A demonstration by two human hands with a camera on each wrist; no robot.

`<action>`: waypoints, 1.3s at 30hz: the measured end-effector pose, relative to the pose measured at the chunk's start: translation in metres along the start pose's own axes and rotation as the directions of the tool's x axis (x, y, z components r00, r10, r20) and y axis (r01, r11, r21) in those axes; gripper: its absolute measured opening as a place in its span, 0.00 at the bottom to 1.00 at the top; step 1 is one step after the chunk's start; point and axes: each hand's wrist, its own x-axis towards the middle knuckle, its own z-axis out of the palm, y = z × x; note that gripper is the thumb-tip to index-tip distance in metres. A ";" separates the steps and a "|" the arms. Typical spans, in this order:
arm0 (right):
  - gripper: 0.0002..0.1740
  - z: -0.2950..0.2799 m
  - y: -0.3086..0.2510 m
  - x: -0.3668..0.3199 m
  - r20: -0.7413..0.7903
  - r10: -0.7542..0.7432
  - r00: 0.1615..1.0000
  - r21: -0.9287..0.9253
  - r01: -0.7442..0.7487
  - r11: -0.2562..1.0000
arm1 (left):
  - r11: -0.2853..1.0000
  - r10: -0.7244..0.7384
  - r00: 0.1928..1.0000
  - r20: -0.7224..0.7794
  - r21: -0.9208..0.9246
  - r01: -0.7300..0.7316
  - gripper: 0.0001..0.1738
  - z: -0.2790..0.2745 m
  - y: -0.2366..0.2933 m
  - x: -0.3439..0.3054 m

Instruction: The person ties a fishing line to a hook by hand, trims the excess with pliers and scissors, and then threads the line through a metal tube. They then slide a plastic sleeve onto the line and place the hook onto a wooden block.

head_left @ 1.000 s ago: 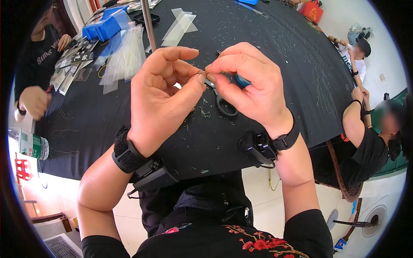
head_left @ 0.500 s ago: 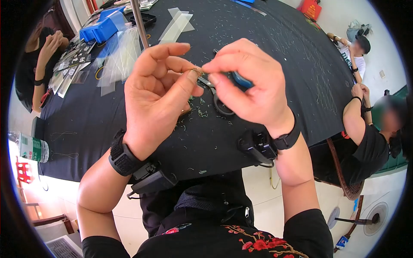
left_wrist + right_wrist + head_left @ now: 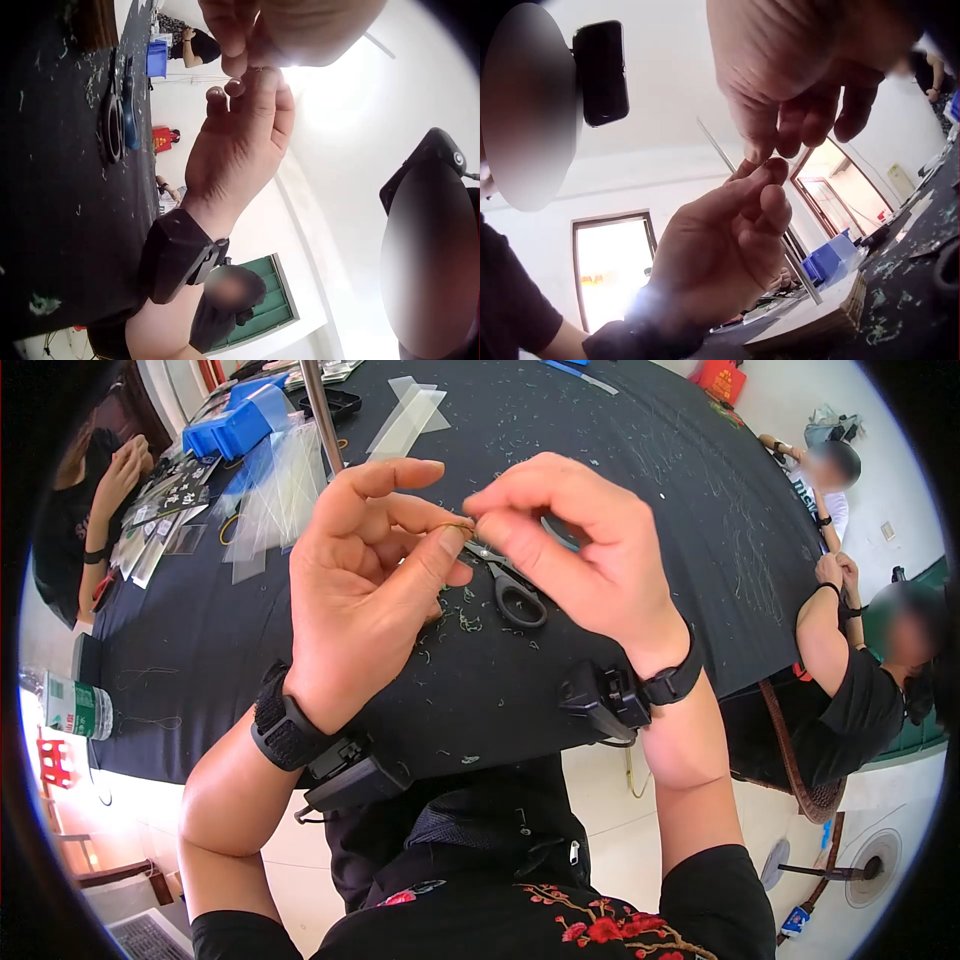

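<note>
My left hand [image 3: 365, 580] pinches a thin brownish strand [image 3: 455, 525] between thumb and index finger, its other fingers loosely bent. Thumb and index of my right hand [image 3: 590, 555] pinch at the strand's right end, fingertips close to the left ones. Both hands are held above the black-covered table [image 3: 480, 710]. In the right wrist view, the left hand [image 3: 720, 240] meets the right hand [image 3: 780, 60] fingertip to fingertip. Under the hands lie scissors [image 3: 520, 603] with dark handles. A blue-handled tool [image 3: 132, 112] lies beside them, mostly hidden by the right hand from above.
Green thread scraps [image 3: 468, 622] litter the cloth. A thick brown-edged block [image 3: 847, 311] stands under the left hand. Clear plastic sheets [image 3: 275, 510], a blue bin [image 3: 230, 432] and a metal pole [image 3: 322, 415] are at back left. A bottle [image 3: 78, 705] lies left; other people sit around.
Both hands have shifted slightly left; the right fingers have moved a little against the strand, uncovering more of the scissors. The person at left has raised their hands together.
</note>
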 end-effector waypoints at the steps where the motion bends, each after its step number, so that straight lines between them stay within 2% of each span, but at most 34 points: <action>1: 0.06 0.000 0.000 -0.001 -0.039 0.091 0.995 0.068 -0.088 0.994 | 1.000 0.023 1.000 -0.005 -0.002 -0.023 0.18 0.000 0.000 0.000; 2: 0.06 0.001 0.001 -0.003 -0.072 0.185 0.980 0.140 -0.173 0.975 | 1.000 0.020 1.000 -0.006 -0.002 -0.020 0.18 0.000 0.000 -0.001; 4: 0.06 0.001 0.003 -0.004 -0.072 0.166 0.984 0.126 -0.156 0.980 | 0.999 0.050 0.999 -0.019 0.023 -0.050 0.17 0.000 0.001 -0.001; 6: 0.06 -0.002 -0.001 -0.003 0.026 0.233 0.972 0.111 -0.235 0.966 | 0.995 0.081 0.997 -0.020 0.067 -0.079 0.17 -0.001 -0.002 -0.001; 7: 0.06 -0.002 -0.001 -0.004 0.025 0.232 0.972 0.109 -0.234 0.966 | 0.988 0.114 0.993 -0.020 0.111 -0.111 0.17 -0.001 -0.003 0.000; 14: 0.05 -0.001 -0.005 -0.003 0.052 0.262 0.964 0.137 -0.267 0.954 | 0.988 0.107 0.994 -0.019 0.109 -0.105 0.15 0.000 -0.004 -0.001; 15: 0.05 -0.001 -0.005 -0.003 0.052 0.276 0.960 0.149 -0.281 0.948 | 0.992 0.073 0.997 -0.029 0.101 -0.069 0.13 0.001 -0.001 -0.001; 19: 0.05 0.000 -0.004 -0.003 0.041 0.224 0.974 0.117 -0.227 0.967 | 0.997 0.017 0.999 -0.045 0.079 -0.014 0.08 0.000 -0.001 -0.001; 26: 0.05 0.003 -0.003 -0.003 0.005 0.223 0.975 0.188 -0.220 0.957 | 0.999 -0.015 1.000 -0.022 -0.051 0.014 0.07 -0.003 -0.003 0.001; 27: 0.05 0.003 -0.001 -0.003 -0.028 0.208 0.978 0.215 -0.197 0.956 | 0.999 -0.035 0.999 -0.029 -0.040 0.034 0.07 -0.004 -0.003 0.001; 30: 0.04 -0.002 -0.005 -0.001 -0.023 0.179 0.984 0.096 -0.176 0.980 | 0.999 -0.043 0.997 -0.058 -0.020 0.042 0.06 0.000 -0.005 0.002; 35: 0.04 0.001 0.000 -0.003 -0.034 0.145 0.989 0.109 -0.140 0.984 | 0.992 -0.042 0.998 -0.037 0.117 0.046 0.07 0.000 -0.001 0.001; 39: 0.02 0.001 -0.001 -0.002 -0.052 0.158 0.986 0.081 -0.154 0.985 | 0.991 0.013 1.000 -0.011 0.132 -0.012 0.07 -0.001 -0.003 0.001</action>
